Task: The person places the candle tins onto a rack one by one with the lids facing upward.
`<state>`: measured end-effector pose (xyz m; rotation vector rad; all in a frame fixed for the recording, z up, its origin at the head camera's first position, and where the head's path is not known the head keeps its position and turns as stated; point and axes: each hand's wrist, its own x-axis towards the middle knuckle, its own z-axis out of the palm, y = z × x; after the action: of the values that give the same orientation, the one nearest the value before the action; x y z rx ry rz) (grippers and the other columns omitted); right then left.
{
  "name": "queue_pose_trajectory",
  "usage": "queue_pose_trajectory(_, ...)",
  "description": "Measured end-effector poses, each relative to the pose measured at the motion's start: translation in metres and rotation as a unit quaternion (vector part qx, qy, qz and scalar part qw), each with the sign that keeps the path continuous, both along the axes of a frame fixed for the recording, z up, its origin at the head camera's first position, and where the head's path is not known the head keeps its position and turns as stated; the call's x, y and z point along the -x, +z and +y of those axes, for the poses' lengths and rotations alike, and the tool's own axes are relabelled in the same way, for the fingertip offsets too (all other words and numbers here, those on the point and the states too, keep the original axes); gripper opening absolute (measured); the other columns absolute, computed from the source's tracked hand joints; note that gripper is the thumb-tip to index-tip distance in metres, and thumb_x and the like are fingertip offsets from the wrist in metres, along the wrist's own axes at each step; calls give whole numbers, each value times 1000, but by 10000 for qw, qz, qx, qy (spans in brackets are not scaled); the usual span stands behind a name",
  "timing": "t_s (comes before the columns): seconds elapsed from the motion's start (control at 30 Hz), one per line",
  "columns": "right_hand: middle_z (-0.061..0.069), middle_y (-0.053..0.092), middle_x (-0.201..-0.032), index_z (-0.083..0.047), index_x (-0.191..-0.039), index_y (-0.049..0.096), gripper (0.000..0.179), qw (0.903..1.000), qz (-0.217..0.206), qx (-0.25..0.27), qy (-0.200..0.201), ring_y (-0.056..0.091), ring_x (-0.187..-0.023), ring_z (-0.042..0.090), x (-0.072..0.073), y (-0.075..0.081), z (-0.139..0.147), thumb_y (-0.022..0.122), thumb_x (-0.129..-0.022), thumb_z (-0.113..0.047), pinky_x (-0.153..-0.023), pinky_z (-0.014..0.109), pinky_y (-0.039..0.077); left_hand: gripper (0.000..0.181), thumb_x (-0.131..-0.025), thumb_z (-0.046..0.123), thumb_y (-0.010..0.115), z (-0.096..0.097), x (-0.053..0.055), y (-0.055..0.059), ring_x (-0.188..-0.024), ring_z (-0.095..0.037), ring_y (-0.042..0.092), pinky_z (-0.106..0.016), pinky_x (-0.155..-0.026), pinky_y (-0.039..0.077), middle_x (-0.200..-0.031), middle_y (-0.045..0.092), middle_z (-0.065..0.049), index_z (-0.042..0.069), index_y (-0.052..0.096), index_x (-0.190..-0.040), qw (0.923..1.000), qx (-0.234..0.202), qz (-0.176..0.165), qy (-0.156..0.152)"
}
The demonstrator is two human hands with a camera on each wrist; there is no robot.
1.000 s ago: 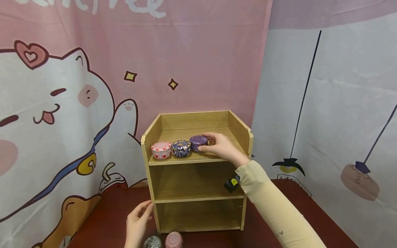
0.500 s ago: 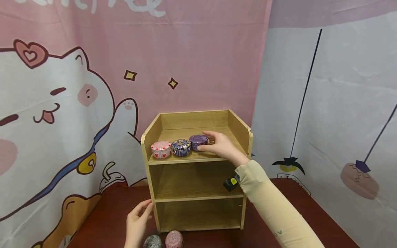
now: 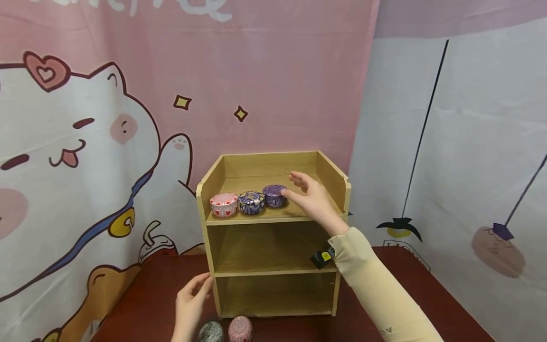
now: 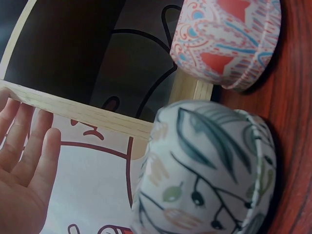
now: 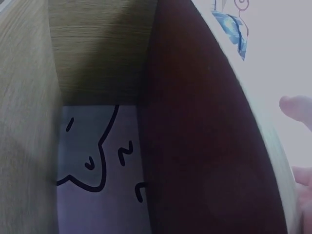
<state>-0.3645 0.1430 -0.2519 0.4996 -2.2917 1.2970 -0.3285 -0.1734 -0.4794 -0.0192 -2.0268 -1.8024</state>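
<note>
Three round lidded tins stand in a row on the top shelf of a small wooden shelf unit [image 3: 273, 273]: a pink-and-red tin [image 3: 224, 205], a navy patterned tin [image 3: 251, 203] and a purple tin [image 3: 275, 195]. My right hand [image 3: 314, 197] is just right of the purple tin, fingers spread, holding nothing; its thumb tip overlaps the tin's edge, and I cannot tell if they touch. Low on the unit's left side, my left hand [image 3: 191, 301] touches the side panel with fairly straight fingers [image 4: 41, 131].
On the dark red table [image 3: 151, 280], before the unit, stand a grey-green leaf-patterned tin [image 3: 211, 331] and a pink patterned tin [image 3: 240, 328]. The unit has raised side walls and a back wall round its top shelf. A printed cloth [image 3: 273, 85] hangs behind.
My right hand has let go of the purple tin, its fingers lifting and spreading to the right. The tin stays in the row. My left hand keeps its place on the panel.
</note>
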Motion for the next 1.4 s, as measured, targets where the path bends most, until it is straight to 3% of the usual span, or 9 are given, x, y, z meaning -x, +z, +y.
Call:
queue_pose_trajectory(0.27, 13, 51, -140, -5, -141, 47, 58, 9952, 482, 851, 20, 51, -125, 29, -12, -5, 5, 71, -91, -22, -105, 39, 40, 25, -92, 18, 68, -1, 5, 1, -80, -11, 65, -29, -69, 56, -99, 71, -12, 0, 70, -111, 9996, 129, -244, -3)
queue_pose_trajectory(0.37, 12, 53, -138, -5, -138, 51, 51, 9892, 886, 1155, 188, 53, -123, 27, -22, -13, 3, 69, -91, -15, -103, 36, 42, 26, -93, 18, 68, -2, 4, 1, -80, -9, 64, -29, -69, 56, -100, 71, -12, 0, 70, -111, 9995, 144, -285, 18)
queue_pose_trajectory(0.57, 20, 59, -127, 5, -127, 57, 39, 9609, 2178, 1401, 984, 56, -119, 25, -46, -40, -1, 62, -88, 10, -98, 38, 46, 26, -91, 20, 70, -1, 2, 3, -78, -6, 63, -27, -67, 55, -98, 71, -11, 1, 70, -110, 9999, 139, -76, 42)
queue_pose_trajectory(0.7, 25, 61, -118, 9, -119, 60, 37, 9465, 2611, 1262, 1417, 58, -115, 23, -63, -62, -5, 60, -84, 19, -99, 33, 45, 28, -91, 21, 70, -1, 3, 4, -79, -5, 63, -28, -66, 55, -98, 71, -11, 1, 70, -110, 9999, 158, 11, 25)
queue_pose_trajectory(0.9, 22, 63, -115, 6, -117, 61, 33, 9554, 1986, 1283, 1768, 60, -110, 22, -80, -96, -12, 61, -86, 17, -97, 32, 47, 30, -90, 26, 71, -1, 1, 1, -81, -7, 64, -30, -68, 56, -99, 71, -11, 3, 71, -110, 9997, 95, -211, 32)
queue_pose_trajectory(1.03, 20, 64, -115, 2, -119, 61, 31, 9646, 1284, 1309, 1894, 61, -109, 21, -87, -119, -18, 62, -89, 9, -84, 32, 54, 29, -90, 25, 71, -2, 0, -3, -80, -8, 64, -32, -68, 56, -99, 71, -10, 4, 71, -109, 9995, 67, -292, 66)
queue_pose_trajectory(1.13, 19, 65, -113, -1, -120, 61, 29, 9687, 899, 1251, 1946, 62, -107, 20, -88, -134, -24, 62, -91, 4, -80, 35, 55, 28, -91, 26, 71, -2, 0, -4, -80, -9, 64, -33, -69, 56, -100, 71, -11, 4, 71, -109, 9996, 74, -266, 82)
queue_pose_trajectory(1.23, 16, 68, -109, -2, -119, 62, 26, 9712, 597, 1077, 2038, 64, -102, 20, -87, -150, -30, 62, -93, 0, -86, 39, 53, 29, -90, 27, 71, -2, 1, -3, -80, -8, 64, -31, -67, 56, -100, 71, -11, 5, 71, -109, 9997, 99, -223, 92)
queue_pose_trajectory(1.4, 7, 70, -102, -10, -115, 65, 20, 9688, -158, 741, 2360, 65, -95, 19, -82, -181, -40, 63, -95, -11, -86, 35, 51, 30, -90, 28, 71, 0, -1, 0, -80, -10, 65, -30, -67, 56, -101, 71, -12, 4, 71, -109, 9998, 50, -195, 87)
